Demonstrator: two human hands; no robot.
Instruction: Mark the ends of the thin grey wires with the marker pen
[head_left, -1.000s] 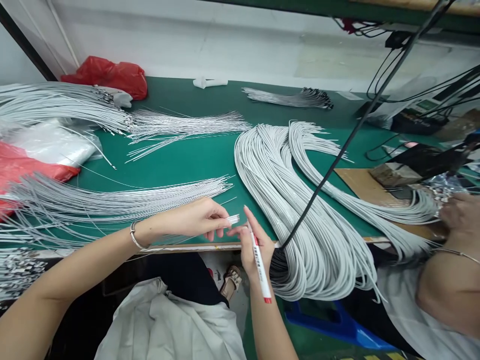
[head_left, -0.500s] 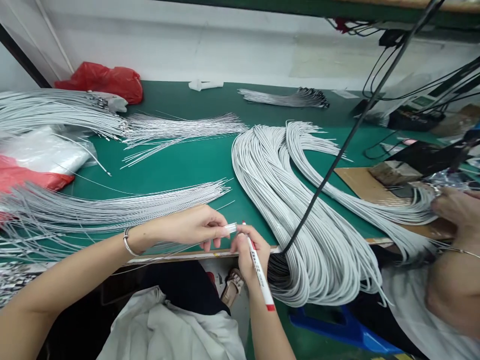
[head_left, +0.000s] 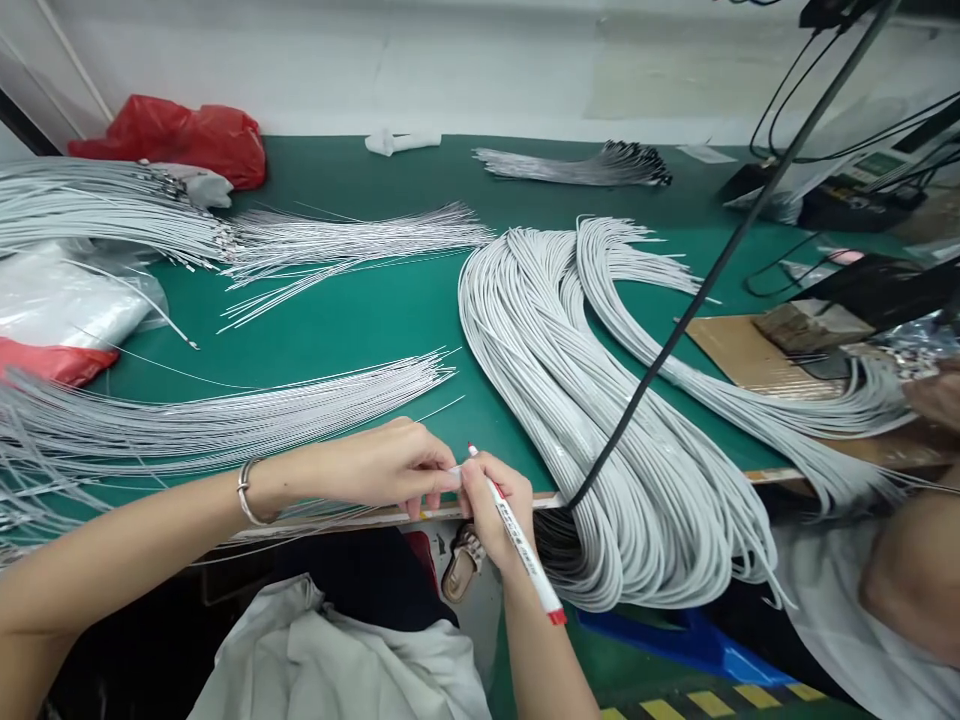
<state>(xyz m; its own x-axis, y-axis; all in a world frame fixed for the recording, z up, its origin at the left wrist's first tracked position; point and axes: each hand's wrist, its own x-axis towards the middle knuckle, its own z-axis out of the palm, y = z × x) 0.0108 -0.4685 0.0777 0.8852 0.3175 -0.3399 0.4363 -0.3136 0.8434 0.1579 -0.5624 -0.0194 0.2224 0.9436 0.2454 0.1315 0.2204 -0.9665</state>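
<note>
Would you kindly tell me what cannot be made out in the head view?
In the head view:
Small pale piece: mostly covered by the left hand and right hand.
Lettering on the pen: too small to read.
Co-worker's hand: cut off by the right edge.
Lower wire bundle: cut by the left edge.

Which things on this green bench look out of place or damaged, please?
Nothing looks plainly damaged. The thick grey cable bundle sags in loops over the front edge instead of lying wholly on top, and a few wires splay from the thin bundle farther back.
</note>
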